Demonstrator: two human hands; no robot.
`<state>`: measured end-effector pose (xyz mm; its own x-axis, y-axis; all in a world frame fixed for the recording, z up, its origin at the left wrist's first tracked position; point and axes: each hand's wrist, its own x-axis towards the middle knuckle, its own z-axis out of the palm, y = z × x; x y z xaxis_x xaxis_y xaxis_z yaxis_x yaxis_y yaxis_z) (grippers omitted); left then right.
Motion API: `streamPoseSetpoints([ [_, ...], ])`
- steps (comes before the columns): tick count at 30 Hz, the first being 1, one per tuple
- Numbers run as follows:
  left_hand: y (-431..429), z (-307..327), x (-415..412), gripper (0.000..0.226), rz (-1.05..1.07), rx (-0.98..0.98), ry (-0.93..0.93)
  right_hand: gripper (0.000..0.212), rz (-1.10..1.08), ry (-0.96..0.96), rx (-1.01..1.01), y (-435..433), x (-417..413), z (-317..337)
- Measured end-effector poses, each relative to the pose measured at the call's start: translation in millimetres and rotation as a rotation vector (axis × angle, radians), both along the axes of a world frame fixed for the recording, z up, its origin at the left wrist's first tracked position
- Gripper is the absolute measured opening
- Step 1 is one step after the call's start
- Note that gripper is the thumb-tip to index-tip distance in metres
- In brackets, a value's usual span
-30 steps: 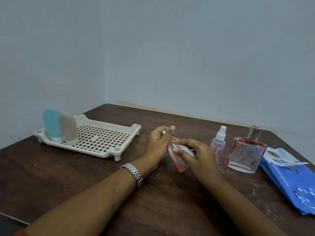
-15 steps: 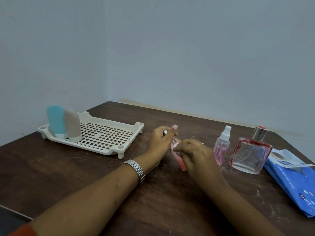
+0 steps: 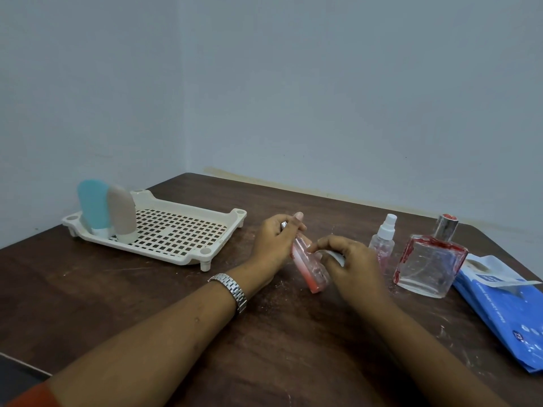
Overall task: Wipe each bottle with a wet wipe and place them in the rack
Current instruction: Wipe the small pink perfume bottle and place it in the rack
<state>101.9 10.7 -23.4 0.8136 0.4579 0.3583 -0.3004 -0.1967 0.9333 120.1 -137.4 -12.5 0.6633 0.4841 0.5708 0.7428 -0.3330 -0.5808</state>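
My left hand (image 3: 274, 245) grips the top of a small clear bottle with a red edge (image 3: 310, 267), tilted over the table. My right hand (image 3: 351, 264) presses a folded white wet wipe (image 3: 333, 256) against the bottle's side. A cream perforated rack (image 3: 182, 233) sits at the left and holds a blue bottle (image 3: 92, 205) and a beige bottle (image 3: 122, 214), both upside down on their caps. To the right stand a small pink spray bottle (image 3: 382, 245) and a square glass perfume bottle with red trim (image 3: 429, 264).
A blue pack of wet wipes (image 3: 502, 312) lies at the right table edge with its flap open. The dark wooden table (image 3: 147, 301) meets two pale walls at the back. A metal watch (image 3: 230, 290) is on my left wrist.
The wipe in my right hand has slid along the small bottle, down toward its lower half. The left hand keeps its hold on the top.
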Motion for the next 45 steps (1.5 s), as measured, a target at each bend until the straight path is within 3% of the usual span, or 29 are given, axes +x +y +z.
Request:
streamPoseSetpoints([
  [4, 0.0, 0.9, -0.1, 0.028, -0.030, 0.018, -0.009, 0.027, 0.005, -0.054, 0.031, 0.2, 2.1, -2.5],
  [10, -6.6, 9.1, -7.9, 0.028, -0.037, 0.245, -0.099, 0.022, -0.034, -0.236, 0.197, 7.4, 3.1, -5.3],
  [15, -2.7, 8.1, -7.0, 0.028, -0.046, 0.220, -0.103, 0.024, -0.007, -0.251, 0.123, 5.3, 4.1, -5.4],
  [23, 2.2, 2.5, 0.5, 0.030, -0.121, -0.083, 0.002, 0.035, 0.086, -0.013, -0.041, -9.5, 10.0, -3.0],
  [30, -3.6, 2.3, -0.5, 0.032, -0.103, -0.011, -0.040, 0.034, 0.071, -0.030, 0.106, 2.5, 3.0, -2.4],
  [40, 1.3, -0.2, 2.3, 0.036, -0.047, -0.060, -0.022, 0.028, 0.176, 0.164, -0.069, -12.0, 9.2, 1.5],
  [45, 0.2, -0.9, 4.9, 0.036, -0.022, -0.058, -0.015, 0.024, 0.130, 0.078, -0.014, -5.4, 3.5, -2.0],
])
